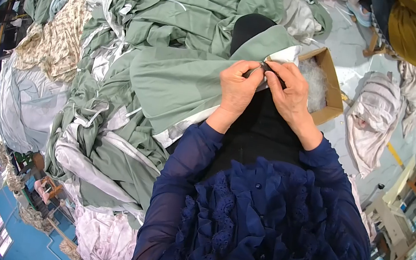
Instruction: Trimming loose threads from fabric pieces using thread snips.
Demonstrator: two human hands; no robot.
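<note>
Left hand (239,85) and right hand (290,91) both pinch a small dark item (264,66), fingertips almost meeting, at the edge of the green cloth (177,80). Item's mostly covered, can't tell what it is. Cloth drapes over the black-clad legs (258,117), beside a green-and-white heap (181,20). Open box (335,89) with pale fluff (314,86) sits just right.

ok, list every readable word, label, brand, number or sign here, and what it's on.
None readable.
Small dark item between left hand and right hand: too small to check for markings.
Sage-green fabric: no lettering visible.
Cardboard box: no legible print on the sides in view.
</note>
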